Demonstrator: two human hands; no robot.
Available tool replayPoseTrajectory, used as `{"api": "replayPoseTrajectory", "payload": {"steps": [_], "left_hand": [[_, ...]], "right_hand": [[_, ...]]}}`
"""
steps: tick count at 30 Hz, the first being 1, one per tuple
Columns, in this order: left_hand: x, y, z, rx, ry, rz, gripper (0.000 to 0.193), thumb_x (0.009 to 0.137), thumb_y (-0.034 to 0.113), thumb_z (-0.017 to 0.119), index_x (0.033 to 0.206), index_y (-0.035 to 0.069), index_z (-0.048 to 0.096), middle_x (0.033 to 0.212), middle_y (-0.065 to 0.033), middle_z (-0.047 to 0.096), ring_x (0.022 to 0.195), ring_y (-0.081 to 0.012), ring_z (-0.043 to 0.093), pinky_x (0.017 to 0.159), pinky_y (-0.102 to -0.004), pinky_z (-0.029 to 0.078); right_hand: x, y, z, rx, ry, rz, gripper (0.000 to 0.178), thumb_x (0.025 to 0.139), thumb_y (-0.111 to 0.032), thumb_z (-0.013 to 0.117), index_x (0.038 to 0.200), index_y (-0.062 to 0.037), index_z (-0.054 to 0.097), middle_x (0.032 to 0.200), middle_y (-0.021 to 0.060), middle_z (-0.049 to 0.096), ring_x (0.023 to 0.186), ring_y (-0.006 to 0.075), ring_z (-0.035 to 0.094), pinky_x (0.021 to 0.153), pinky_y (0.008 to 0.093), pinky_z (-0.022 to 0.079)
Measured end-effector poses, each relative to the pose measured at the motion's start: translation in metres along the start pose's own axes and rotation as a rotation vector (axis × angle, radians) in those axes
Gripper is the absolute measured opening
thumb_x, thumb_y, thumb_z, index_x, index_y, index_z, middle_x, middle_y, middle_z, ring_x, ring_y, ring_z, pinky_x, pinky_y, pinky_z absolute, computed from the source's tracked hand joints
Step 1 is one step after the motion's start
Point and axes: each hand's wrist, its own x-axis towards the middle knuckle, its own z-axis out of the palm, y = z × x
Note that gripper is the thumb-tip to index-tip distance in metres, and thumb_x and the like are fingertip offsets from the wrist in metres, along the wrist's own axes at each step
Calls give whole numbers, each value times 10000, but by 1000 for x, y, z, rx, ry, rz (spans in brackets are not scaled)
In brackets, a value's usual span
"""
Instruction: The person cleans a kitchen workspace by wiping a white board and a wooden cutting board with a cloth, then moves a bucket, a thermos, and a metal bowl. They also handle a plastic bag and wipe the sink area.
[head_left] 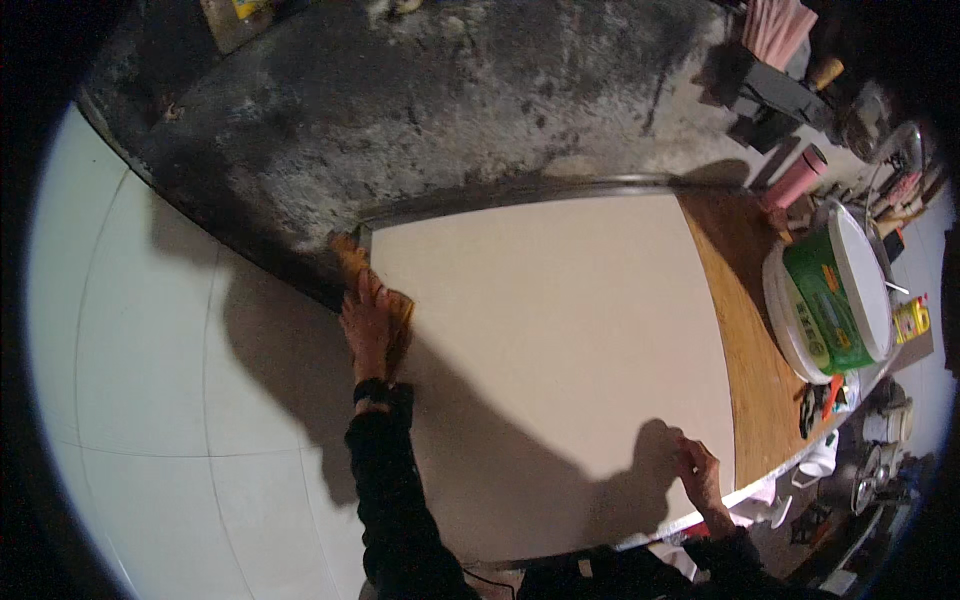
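A large cream-coloured board (560,330) lies flat on a wooden surface (735,300). At its left edge, my left hand (367,325) presses on a crumpled orange-brown cloth (401,318), with the fingers over it. Part of the cloth sticks out beyond the fingertips toward the board's far left corner. Beside the board's near right edge is my right hand (698,466), its fingers curled in. Nothing shows between them. Shadows of my arms and body fall across the near part of the board.
White tiles (150,350) cover the wall at left; a dark, stained wall (480,110) runs along the far side. On the right stand a green and white bucket (830,300), a pink bottle (797,178) and orange-handled scissors (832,397). Pink straws (776,32) stick up at the far right.
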Motion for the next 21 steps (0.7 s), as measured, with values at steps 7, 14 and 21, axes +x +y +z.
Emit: {"api": "replayPoseTrajectory", "payload": {"steps": [7,14,21], "left_hand": [[-170,-18,-52,55,-25,-100,583,931,434,374,1425,183,194,1335,-225,356,1194,-396,384,980,-541,288],[-351,6,-121,-66,-101,-415,596,920,407,391,1428,188,169,1369,-185,342,1229,-382,347,982,-505,298],[-416,-56,-104,-852,59,-606,470,915,394,400,1245,65,452,1128,-210,534,986,-289,551,813,-386,444]], "right_hand": [[2,-5,-16,141,-70,22,274,860,-74,564,1128,-20,553,741,18,515,566,62,488,509,214,436],[-2,11,-51,147,-92,-16,284,870,-84,557,1148,-31,540,756,26,528,615,75,495,509,215,454],[-16,25,-89,188,-95,-2,263,860,-84,573,1115,-21,555,754,55,526,622,109,495,545,249,430]]}}
